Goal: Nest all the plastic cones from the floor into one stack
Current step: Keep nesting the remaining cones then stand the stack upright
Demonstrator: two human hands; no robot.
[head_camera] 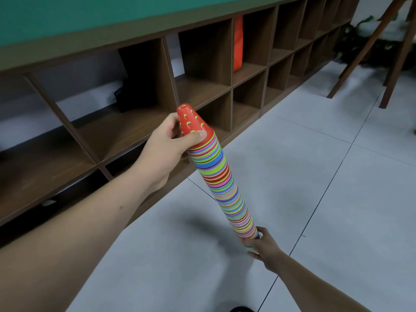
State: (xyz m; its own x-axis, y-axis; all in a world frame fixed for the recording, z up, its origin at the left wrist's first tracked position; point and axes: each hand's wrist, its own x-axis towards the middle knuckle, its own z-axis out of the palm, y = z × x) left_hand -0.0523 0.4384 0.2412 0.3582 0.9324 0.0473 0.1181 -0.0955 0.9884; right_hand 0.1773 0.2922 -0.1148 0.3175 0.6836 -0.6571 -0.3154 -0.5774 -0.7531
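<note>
A long stack of nested plastic cones [225, 183] in many colours runs tilted from the upper middle down to the lower right, off the floor. Its top is a red cone [193, 123] with small curved slots. My left hand [166, 145] grips that red top cone, thumb across its front. My right hand [262, 246] holds the bottom end of the stack, fingers wrapped around the lowest cones. No loose cones show on the floor.
A dark wooden cubby shelf [202, 86] runs along the left and back, with an orange object [238, 43] in one upper cubby. Grey floor tiles [315, 176] fill the right. Wooden legs [391, 64] and a plant [360, 41] stand at the upper right.
</note>
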